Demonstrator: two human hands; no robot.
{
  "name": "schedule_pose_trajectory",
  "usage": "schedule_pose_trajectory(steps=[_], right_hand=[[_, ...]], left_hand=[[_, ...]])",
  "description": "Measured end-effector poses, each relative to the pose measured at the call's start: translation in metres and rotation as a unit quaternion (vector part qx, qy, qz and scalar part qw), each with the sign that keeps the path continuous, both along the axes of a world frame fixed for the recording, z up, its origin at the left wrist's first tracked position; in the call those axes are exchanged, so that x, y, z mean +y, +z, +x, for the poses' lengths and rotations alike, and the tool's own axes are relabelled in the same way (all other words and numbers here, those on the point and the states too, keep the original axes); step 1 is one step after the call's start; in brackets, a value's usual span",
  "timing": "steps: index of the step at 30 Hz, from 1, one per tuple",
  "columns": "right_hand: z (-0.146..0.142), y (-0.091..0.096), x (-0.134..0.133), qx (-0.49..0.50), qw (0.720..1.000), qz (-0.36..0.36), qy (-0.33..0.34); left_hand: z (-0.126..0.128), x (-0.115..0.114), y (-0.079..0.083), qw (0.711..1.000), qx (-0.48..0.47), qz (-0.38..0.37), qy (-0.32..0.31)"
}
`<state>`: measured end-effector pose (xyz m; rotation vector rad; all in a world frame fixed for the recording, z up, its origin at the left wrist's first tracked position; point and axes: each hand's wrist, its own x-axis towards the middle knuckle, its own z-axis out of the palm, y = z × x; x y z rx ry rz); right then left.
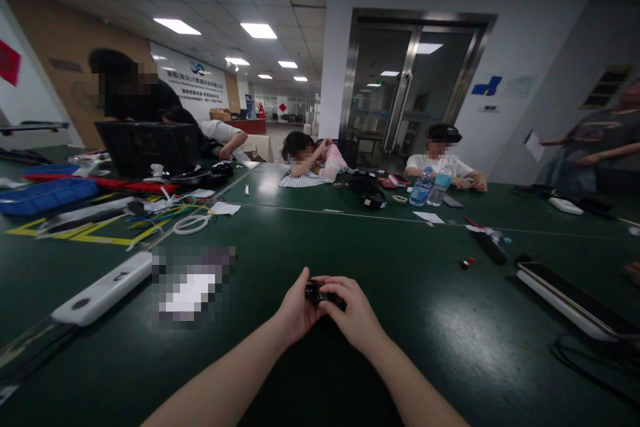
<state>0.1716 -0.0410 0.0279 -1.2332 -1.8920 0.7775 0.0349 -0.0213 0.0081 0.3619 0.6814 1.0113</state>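
Between my two hands, above the green table (280, 240), is a small glossy black object (313, 291); its kind cannot be made out. My left hand (296, 312) is closed around its left side, thumb pointing up. From the right, my right hand (354, 315) grips the same object with thumb and bent fingers. The fingers hide much of it. Left of my hands lies a blurred-out flat thing (193, 290) with a bright face. A small black and red piece (467, 263) sits on the table to the right.
A white power strip (105, 290) lies at left, near coiled white cable (192, 224) and a blue tray (47, 197). At right is a phone-like slab (575, 297) with a black cable. Water bottles (430, 188) stand farther back. Several people are around the table.
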Motion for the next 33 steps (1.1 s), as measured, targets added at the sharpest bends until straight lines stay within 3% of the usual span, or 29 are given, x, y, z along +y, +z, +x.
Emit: schedule_pose_trajectory(steps=[4,13,19,33], right_hand=[[0.001,-0.001,0.000,-0.022,1.000,0.001,-0.005],[0.002,-0.009,0.003,0.030,0.999,0.019,0.012],[0.003,-0.005,0.000,0.036,0.999,-0.015,0.013],[0.005,0.001,-0.003,0.048,0.998,-0.045,0.017]], left_hand=[[-0.001,0.001,-0.002,1.000,0.000,-0.003,-0.004],[-0.004,0.001,0.003,0.999,-0.017,-0.001,-0.039],[-0.007,0.001,0.003,0.997,-0.042,-0.006,-0.058],[-0.007,0.000,0.003,0.998,-0.033,-0.014,-0.044]])
